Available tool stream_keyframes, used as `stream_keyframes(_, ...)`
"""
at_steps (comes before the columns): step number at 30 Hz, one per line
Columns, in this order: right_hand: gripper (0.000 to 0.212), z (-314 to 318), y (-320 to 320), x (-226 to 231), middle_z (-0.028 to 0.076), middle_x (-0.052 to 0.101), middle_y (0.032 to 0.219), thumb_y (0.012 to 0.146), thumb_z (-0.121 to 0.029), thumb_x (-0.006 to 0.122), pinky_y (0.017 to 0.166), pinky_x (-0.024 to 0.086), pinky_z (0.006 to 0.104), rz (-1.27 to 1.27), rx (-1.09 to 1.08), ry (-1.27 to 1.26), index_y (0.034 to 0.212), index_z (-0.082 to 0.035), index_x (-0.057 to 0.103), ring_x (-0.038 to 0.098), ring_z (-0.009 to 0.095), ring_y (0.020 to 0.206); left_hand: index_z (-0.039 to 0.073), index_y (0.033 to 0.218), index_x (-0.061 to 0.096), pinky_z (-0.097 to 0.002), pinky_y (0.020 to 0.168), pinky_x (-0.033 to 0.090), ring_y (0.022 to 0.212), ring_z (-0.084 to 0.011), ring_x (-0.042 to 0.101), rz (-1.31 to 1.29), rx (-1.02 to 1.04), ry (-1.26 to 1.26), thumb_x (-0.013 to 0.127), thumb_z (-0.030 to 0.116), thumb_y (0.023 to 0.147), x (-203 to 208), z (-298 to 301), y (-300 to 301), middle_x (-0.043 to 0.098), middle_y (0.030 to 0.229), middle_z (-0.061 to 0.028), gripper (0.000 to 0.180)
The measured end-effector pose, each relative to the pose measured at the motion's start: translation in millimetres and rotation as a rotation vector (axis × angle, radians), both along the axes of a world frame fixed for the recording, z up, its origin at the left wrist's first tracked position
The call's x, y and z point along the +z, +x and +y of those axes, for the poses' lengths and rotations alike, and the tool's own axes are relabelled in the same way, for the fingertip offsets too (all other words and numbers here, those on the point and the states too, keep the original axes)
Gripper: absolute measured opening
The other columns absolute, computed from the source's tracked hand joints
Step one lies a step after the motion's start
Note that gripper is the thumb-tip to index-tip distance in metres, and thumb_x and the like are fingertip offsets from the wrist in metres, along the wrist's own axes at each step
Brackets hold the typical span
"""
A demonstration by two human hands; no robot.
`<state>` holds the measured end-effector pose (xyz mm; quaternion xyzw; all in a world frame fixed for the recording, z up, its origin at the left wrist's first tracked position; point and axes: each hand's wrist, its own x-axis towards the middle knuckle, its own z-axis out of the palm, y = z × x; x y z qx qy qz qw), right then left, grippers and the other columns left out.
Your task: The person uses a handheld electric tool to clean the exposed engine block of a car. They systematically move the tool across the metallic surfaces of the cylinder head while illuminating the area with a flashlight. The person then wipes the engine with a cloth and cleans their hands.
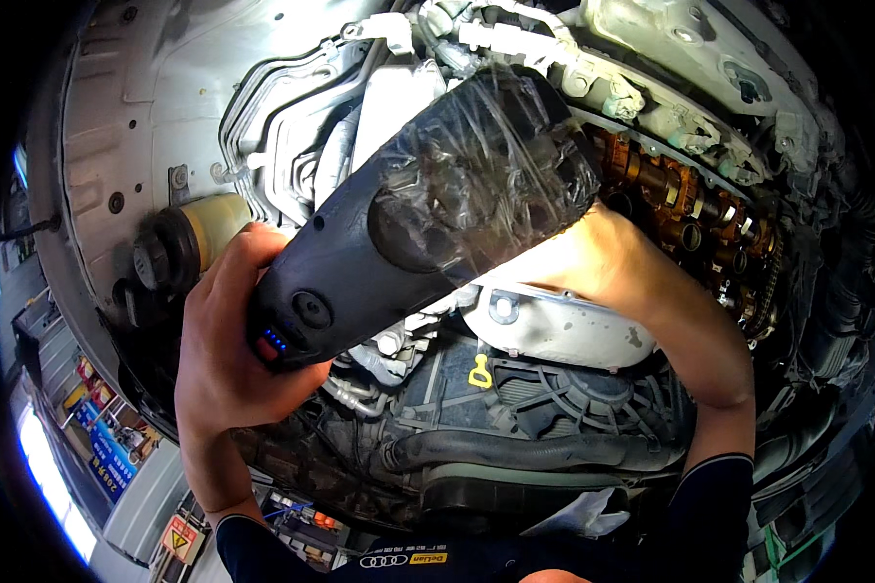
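A long black handheld device (pixel 355 257) slants across the middle of the view, close to the camera. Clear, wrinkled plastic film covers its wider upper end. Its lower end carries a round button, a small red part and a row of tiny blue lights. My left hand (pixel 226 335) is closed around that lower end, thumb along the near side. Behind the upper end is my right hand (pixel 598 248), brightly lit; its fingers are hidden by the device. Just past the right hand lies the uncovered engine top with amber-coloured camshafts (pixel 690 194).
A light-coloured engine cover (pixel 564 330) sits under my right forearm. Nearer are a yellow dipstick loop (pixel 480 371) and a thick black hose (pixel 544 452). A reservoir with a black cap (pixel 165 248) stands beside my left hand. Crumpled white paper (pixel 583 513) lies at the front.
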<state>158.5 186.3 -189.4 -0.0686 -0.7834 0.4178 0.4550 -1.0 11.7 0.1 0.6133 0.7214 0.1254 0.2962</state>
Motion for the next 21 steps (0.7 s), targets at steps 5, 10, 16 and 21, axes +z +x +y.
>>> stream_keyframes(5, 0.037, 3.5, -5.5, -1.9, 0.010, 0.074, 0.113, 0.080, -0.018, 0.078, 0.101, 0.054, 0.0459, 0.234, -0.117, 0.284, 0.116, -0.008, 0.074, 0.071, 0.031, 0.103, -0.001, 0.129, 0.055, -0.0379, 0.094, 0.051, 0.098, -0.0326, 0.067, -0.026, 0.032, -0.003, 0.086, 0.006, 0.059, -3.2, 5.5, 1.6, 0.066, 0.110, -0.0174, 0.077)
stream_keyframes(10, 0.036, 6.1, 14.5, 15.2, 0.011, 0.075, 0.117, 0.080, -0.015, 0.075, 0.101, 0.055, 0.0464, 0.031, -0.016, 0.252, 0.115, -0.008, 0.075, 0.071, 0.031, 0.107, 0.000, 0.125, 0.056, -0.0370, 0.092, 0.051, 0.094, -0.0310, 0.066, -0.069, 0.061, 0.015, 0.085, 0.007, 0.060, -5.6, 3.0, -0.7, 0.065, 0.106, -0.0165, 0.072)
stream_keyframes(16, 0.017, -4.5, 51.3, 53.4, 0.008, 0.076, 0.104, 0.081, -0.020, 0.072, 0.082, 0.057, 0.0442, -0.367, 0.031, 0.366, 0.096, -0.014, 0.079, 0.072, 0.027, 0.091, -0.001, 0.126, 0.055, -0.0360, 0.091, 0.051, 0.093, -0.0284, 0.066, -0.036, 0.021, 0.048, 0.085, 0.007, 0.061, -6.7, 2.9, 1.3, 0.065, 0.105, -0.0167, 0.071)
stream_keyframes(21, 0.021, -30.1, 84.2, 72.7, 0.007, 0.076, 0.095, 0.084, -0.018, 0.071, 0.069, 0.058, 0.0398, -0.629, 0.062, 0.063, 0.102, -0.016, 0.080, 0.071, 0.026, 0.076, -0.003, 0.127, 0.056, -0.0344, 0.089, 0.051, 0.093, -0.0226, 0.064, -0.087, 0.059, 0.035, 0.085, 0.007, 0.064, -4.9, 4.9, -0.5, 0.065, 0.104, -0.0152, 0.070)
